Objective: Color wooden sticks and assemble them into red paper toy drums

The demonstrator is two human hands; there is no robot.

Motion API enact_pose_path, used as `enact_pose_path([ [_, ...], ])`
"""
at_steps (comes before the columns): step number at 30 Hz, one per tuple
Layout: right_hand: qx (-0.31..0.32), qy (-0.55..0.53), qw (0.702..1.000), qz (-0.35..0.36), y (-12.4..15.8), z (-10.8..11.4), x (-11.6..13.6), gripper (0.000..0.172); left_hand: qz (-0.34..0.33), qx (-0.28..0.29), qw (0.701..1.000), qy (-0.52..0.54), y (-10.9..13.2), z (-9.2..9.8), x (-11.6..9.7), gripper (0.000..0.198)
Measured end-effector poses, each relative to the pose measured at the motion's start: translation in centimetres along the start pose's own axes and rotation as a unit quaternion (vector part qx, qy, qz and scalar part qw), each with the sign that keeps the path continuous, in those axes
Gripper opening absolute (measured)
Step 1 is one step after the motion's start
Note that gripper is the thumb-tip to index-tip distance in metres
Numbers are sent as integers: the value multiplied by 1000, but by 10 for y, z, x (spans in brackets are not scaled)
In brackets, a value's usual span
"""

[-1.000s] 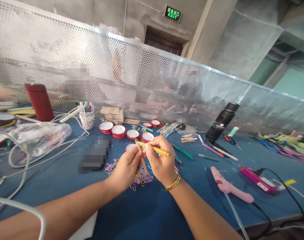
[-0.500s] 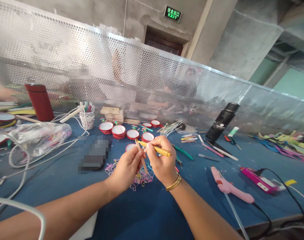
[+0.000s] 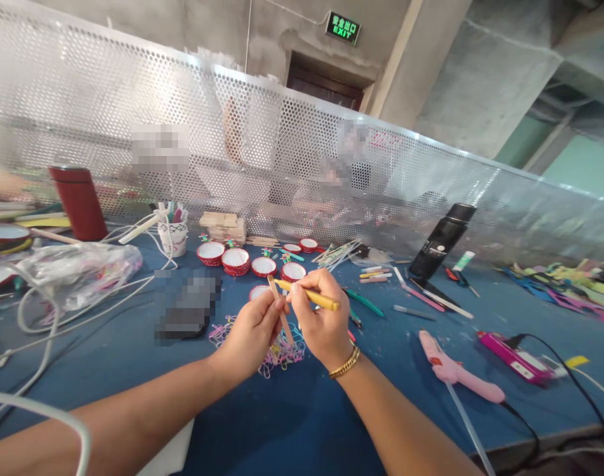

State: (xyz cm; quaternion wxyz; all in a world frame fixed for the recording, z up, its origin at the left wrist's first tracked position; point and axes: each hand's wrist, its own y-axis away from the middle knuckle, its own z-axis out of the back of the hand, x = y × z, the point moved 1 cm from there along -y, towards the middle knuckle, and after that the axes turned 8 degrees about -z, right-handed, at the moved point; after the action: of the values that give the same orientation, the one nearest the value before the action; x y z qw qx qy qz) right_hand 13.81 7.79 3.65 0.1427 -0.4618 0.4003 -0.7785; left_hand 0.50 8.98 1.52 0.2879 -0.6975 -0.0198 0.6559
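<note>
My left hand [image 3: 255,327] pinches a flat wooden stick [image 3: 285,325] that slants down to the right. In my right hand [image 3: 324,320] is a yellow marker [image 3: 320,299], its tip close to the stick's upper end. Beneath the hands lies a heap of small colourful bands [image 3: 282,354], partly covered by them. Just beyond stand round red-rimmed white pieces [image 3: 236,258], one of them partly behind my fingers.
A dark phone [image 3: 192,307], a plastic bag [image 3: 83,264] and white cables are left. Behind stand a red bottle [image 3: 80,203], a paper cup [image 3: 173,239] and stacked wood pieces [image 3: 225,228]. Rightward are a pink glue gun [image 3: 455,373], a magenta device [image 3: 517,358] and a black bottle [image 3: 441,243].
My hands, the stick and the marker look almost unmoved. Behind the perforated screen, a person has shifted slightly left.
</note>
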Motion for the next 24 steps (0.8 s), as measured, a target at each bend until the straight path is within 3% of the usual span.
enact_pose_path([
  [24,4,7,1000,-7,-1,-2,1,8,19,-12,1000,6,0,1,2,48],
])
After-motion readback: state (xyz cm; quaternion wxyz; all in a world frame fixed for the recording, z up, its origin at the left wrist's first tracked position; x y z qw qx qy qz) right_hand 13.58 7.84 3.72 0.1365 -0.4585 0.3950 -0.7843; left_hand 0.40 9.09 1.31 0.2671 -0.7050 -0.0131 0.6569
